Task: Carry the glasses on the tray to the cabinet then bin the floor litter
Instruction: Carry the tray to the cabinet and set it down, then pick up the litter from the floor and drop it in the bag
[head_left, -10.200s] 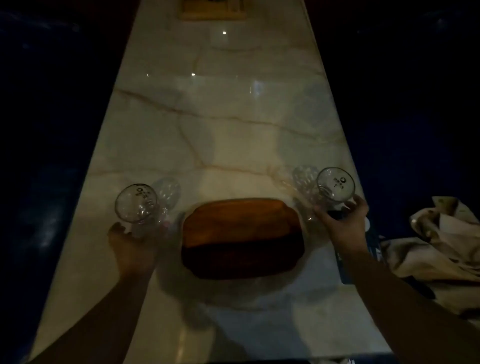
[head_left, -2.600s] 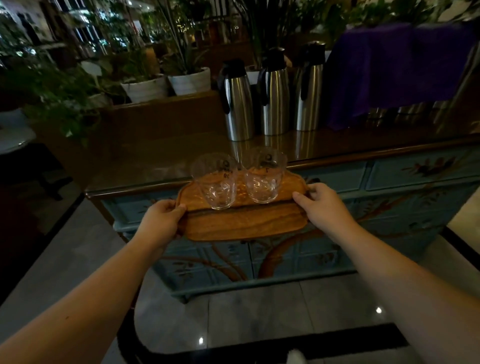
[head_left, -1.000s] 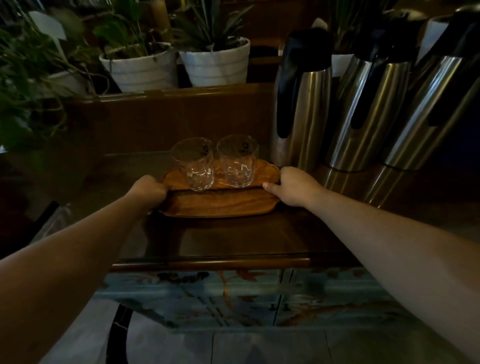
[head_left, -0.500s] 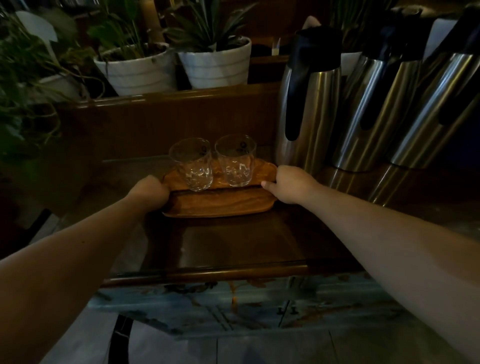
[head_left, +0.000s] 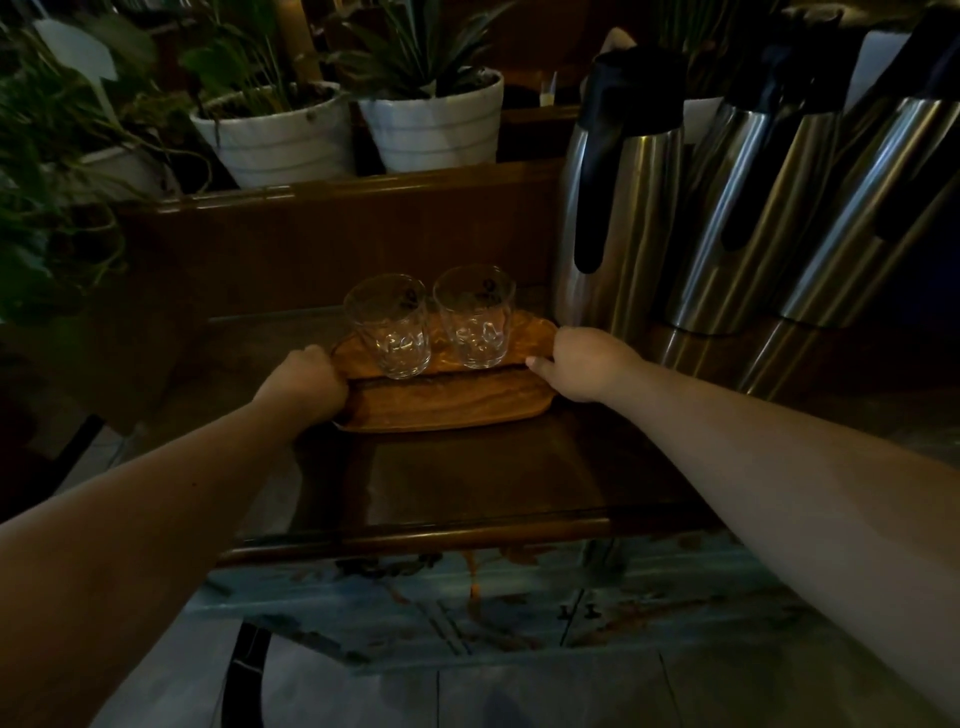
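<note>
Your left hand (head_left: 304, 382) and right hand (head_left: 582, 366) are clamping the tray (head_left: 447, 400) ends; releasing abruptly risks tipping the glasses (head_left: 434, 325) against the nearest flask (head_left: 618, 192).

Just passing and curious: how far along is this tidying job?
Done: two glasses stand on the wooden tray, resting on the cabinet top. In hand: left hand and right hand grip its ends. Left: binning floor litter, none in view.

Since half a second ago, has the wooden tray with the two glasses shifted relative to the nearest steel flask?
No. The oval wooden tray sits just left of the nearest steel flask as before, both hands at its ends.
</note>
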